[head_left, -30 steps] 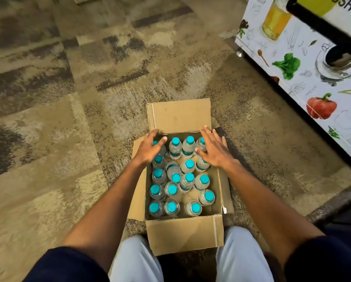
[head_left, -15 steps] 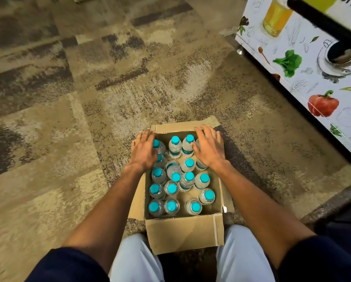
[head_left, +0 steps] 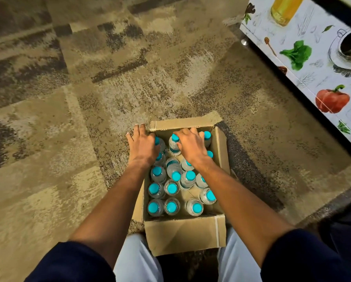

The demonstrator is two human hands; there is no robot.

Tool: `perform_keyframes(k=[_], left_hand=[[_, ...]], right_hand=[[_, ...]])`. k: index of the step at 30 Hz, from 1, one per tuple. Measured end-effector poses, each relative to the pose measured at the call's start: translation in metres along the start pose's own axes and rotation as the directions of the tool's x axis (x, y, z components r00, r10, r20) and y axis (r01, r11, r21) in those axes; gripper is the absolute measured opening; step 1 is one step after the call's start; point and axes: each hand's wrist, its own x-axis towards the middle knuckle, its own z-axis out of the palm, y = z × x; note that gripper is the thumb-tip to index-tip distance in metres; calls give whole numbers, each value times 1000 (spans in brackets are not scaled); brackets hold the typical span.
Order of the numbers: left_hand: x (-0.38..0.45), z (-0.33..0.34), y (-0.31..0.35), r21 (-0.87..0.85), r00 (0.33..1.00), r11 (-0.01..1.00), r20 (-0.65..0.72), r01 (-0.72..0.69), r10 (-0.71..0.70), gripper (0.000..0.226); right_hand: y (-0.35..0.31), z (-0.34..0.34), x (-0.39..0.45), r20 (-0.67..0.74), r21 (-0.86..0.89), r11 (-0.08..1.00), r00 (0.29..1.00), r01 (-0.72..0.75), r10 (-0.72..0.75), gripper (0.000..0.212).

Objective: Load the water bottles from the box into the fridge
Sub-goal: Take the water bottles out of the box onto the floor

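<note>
Head view, lower centre: the right hand [head_left: 191, 146] curls over bottles at the box's [head_left: 182, 237] far end, its grip hidden, while the left hand [head_left: 143, 146] lies flat, fingers straight, on the far-left corner. Teal-capped water bottles [head_left: 171, 188] stand inside; the fridge [head_left: 313, 64] is cut off upper right.
</note>
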Motion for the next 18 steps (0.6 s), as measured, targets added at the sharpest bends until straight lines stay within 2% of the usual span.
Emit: perform_keyframes(k=[8, 13, 16, 18], left_hand=[[2, 4, 1, 30, 999, 999, 29, 35, -36, 48], [-3, 0, 6, 91, 1000, 996, 28, -1, -1, 29], [-10, -6, 8, 111, 999, 994, -22, -24, 26, 27], [-14, -11, 8, 136, 994, 989, -74, -64, 75, 34]], right_hand=[[-11, 10, 0, -9, -30, 999, 1000, -17, 17, 46], [-19, 15, -9, -17, -20, 1000, 1000, -11, 10, 37], [-20, 16, -16, -27, 21, 1000, 1000, -6, 7, 37], [-19, 14, -21, -51, 56, 998, 999, -10, 13, 36]])
